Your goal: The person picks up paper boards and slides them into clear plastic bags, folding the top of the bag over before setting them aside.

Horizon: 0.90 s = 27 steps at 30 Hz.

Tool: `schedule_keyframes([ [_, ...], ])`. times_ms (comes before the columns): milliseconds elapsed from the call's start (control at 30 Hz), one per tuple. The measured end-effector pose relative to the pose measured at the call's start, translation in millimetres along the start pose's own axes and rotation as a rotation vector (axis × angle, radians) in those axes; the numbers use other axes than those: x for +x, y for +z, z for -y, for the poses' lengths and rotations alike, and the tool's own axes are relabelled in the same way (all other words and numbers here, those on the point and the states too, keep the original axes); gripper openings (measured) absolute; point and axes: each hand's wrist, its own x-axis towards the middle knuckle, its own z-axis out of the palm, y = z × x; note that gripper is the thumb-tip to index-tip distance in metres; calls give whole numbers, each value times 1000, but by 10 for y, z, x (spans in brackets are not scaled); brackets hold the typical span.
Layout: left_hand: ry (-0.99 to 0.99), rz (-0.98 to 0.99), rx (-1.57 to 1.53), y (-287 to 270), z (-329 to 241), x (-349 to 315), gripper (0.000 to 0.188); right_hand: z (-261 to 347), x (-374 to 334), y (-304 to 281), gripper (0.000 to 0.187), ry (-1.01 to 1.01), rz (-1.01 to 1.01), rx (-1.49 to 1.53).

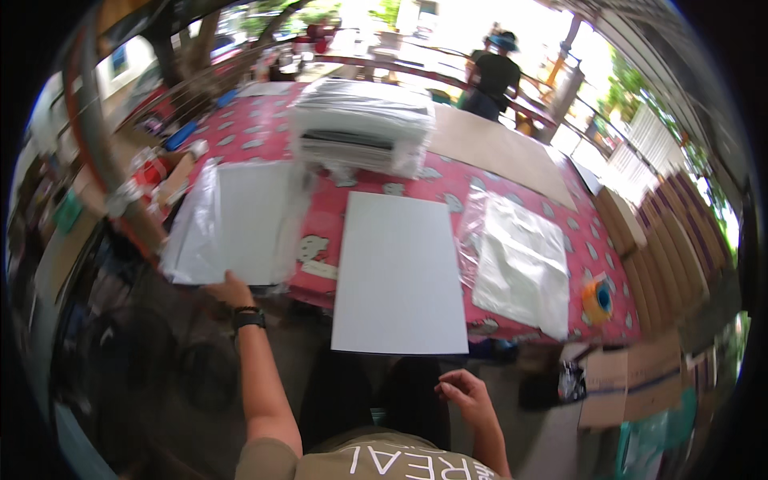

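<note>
My left hand (228, 290), a dark band on its wrist, is at the near edge of a white board in a clear plastic bag (254, 210). Its thumb lies at the edge and the other fingers are partly hidden, seemingly closed on it. Straight ahead, a bare white board (400, 272) lies on the table and juts over its front edge. My right hand (466, 394) is held low in front of my lap, just below that board. Its fingers are loosely bent and apart, with nothing in them. Folded clear plastic bags (522, 260) lie right of the board.
A red patterned cloth (448, 180) covers the table. At its back stands a tall stack of plastic-wrapped boards (364, 124), beside a flat brown sheet (500, 148). A tape roll (596, 301) sits at the right edge. Cardboard boxes (640, 380) stand at right. Another person (494, 76) is beyond.
</note>
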Motion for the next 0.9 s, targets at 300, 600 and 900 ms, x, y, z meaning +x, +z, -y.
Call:
schedule_keyframes([
  [300,76,-9,-515,-87,178,-95,65,162,956,-922,10,-392,-578,-466],
  [600,-309,815,-627,-839,1178,-1211,38,-120,1659,-1284,16,-271,-683,-799],
  [900,-464,995,-950,-1026,671,-1243,25,-46,1698,-1352,15,-232,-562,-529],
])
